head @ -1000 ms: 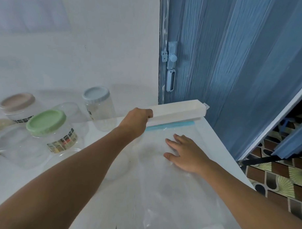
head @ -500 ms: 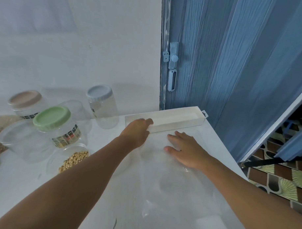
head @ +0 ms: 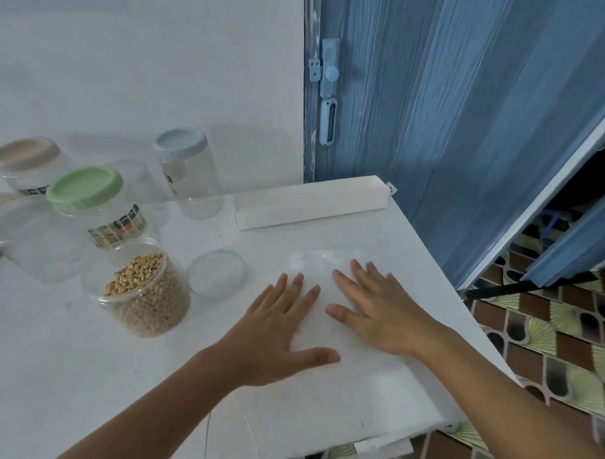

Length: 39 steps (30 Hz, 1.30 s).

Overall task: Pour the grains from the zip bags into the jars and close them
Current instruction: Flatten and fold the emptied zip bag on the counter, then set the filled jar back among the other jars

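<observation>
An open clear jar (head: 148, 292) full of tan grains stands at the left of the white table (head: 83, 376). Its clear lid (head: 217, 272) lies flat just to its right. My left hand (head: 280, 328) and my right hand (head: 377, 311) lie flat, fingers spread, side by side on an empty clear zip bag (head: 327, 261) spread on the table. Behind the grain jar stand a green-lidded jar (head: 92, 205), a beige-lidded jar (head: 25, 164) and a grey-blue-lidded jar (head: 189, 177), all closed. Another clear open jar (head: 29, 240) lies at the far left.
A long white box (head: 312, 204) lies along the table's back edge. A blue folding door (head: 452, 114) rises right behind it. The table's right edge drops to a patterned tile floor (head: 547, 341). A white wall stands behind the jars.
My left hand let go of the white box and came back to lie flat beside my right hand. The box now lies closed at the back. The view tilted down, showing the grain jar.
</observation>
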Tool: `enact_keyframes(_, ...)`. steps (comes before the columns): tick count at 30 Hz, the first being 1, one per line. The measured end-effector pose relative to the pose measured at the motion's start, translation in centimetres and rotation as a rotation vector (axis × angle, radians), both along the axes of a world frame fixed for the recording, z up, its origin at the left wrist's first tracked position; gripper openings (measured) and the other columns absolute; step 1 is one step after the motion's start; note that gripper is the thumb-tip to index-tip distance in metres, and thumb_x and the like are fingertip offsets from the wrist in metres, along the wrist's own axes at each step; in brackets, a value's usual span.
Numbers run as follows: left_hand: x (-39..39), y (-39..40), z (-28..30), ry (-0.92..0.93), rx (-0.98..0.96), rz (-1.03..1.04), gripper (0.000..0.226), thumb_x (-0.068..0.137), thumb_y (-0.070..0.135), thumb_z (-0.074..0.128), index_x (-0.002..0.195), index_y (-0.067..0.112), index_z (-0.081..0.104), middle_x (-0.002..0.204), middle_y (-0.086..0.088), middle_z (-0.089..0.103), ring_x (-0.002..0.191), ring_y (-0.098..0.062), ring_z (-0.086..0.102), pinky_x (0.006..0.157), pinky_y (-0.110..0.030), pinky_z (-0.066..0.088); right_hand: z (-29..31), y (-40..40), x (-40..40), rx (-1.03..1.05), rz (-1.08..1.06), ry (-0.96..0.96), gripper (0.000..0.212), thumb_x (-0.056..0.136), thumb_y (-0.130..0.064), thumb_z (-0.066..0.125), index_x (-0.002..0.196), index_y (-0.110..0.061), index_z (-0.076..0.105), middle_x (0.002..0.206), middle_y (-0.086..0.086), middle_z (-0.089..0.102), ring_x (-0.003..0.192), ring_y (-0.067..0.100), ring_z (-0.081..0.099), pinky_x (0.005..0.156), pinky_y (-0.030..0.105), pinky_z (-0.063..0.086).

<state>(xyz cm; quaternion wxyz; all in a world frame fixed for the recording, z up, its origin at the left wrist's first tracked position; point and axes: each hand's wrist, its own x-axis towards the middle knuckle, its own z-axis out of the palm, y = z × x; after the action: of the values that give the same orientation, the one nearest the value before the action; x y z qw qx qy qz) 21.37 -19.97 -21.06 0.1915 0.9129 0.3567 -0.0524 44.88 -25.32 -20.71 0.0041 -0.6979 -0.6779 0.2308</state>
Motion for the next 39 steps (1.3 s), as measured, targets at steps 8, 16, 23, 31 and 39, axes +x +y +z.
enact_keyframes(8,0.0,-0.4,-2.1,0.093,0.135,-0.021,0.115,0.075,0.104,0.019,0.16,0.039,-0.023,0.166,0.007,-0.036,0.15,-0.013,-0.04,0.129,-0.041,-0.012,-2.9,-0.8,-0.4,0.16,0.013,-0.165,0.084,0.096,-0.083,0.011,0.164,-0.04,-0.012,0.172,-0.004,-0.022,0.158,0.02,-0.022,0.129,0.046,-0.008)
enact_keyframes(16,0.2,-0.5,-2.6,0.092,0.152,-0.018,0.118,0.073,0.106,0.019,0.161,0.038,-0.022,0.166,0.007,-0.036,0.15,-0.013,-0.04,0.128,-0.04,-0.013,-3.3,-1.2,-0.3,0.204,0.006,-0.186,0.084,0.095,-0.084,0.009,0.164,-0.039,-0.011,0.173,-0.003,-0.019,0.159,0.021,-0.019,0.13,0.046,-0.005)
enact_keyframes(23,0.4,-0.6,-2.6,0.038,0.105,-0.01,0.118,0.074,0.104,0.024,0.164,0.038,-0.013,0.168,0.008,-0.031,0.153,-0.013,-0.035,0.129,-0.04,-0.012,-2.9,-1.3,0.0,0.133,-0.013,-0.121,0.089,0.092,-0.087,0.017,0.164,-0.041,-0.009,0.172,-0.008,-0.021,0.158,0.017,-0.022,0.129,0.046,-0.008)
enact_keyframes(31,-2.0,-0.6,1.1,-0.666,0.122,0.271,0.038,0.104,0.055,0.051,0.123,0.027,0.071,0.126,0.012,0.066,0.119,0.0,0.058,0.101,-0.033,0.05,1.6,0.9,2.1,-0.11,-0.128,0.241,0.077,0.095,-0.067,0.057,0.161,-0.045,0.024,0.171,-0.017,0.009,0.159,0.011,0.001,0.128,0.037,0.01)
enact_keyframes(39,-10.5,-0.6,6.8,-0.942,0.636,0.699,0.05,0.084,0.029,0.084,0.124,0.018,0.056,0.103,0.004,0.052,0.1,-0.016,0.05,0.091,-0.019,0.038,3.7,4.2,-5.0,0.205,-0.122,0.273,0.062,0.089,-0.062,0.069,0.145,-0.042,0.05,0.126,-0.011,0.052,0.126,0.015,0.047,0.106,0.035,0.043)
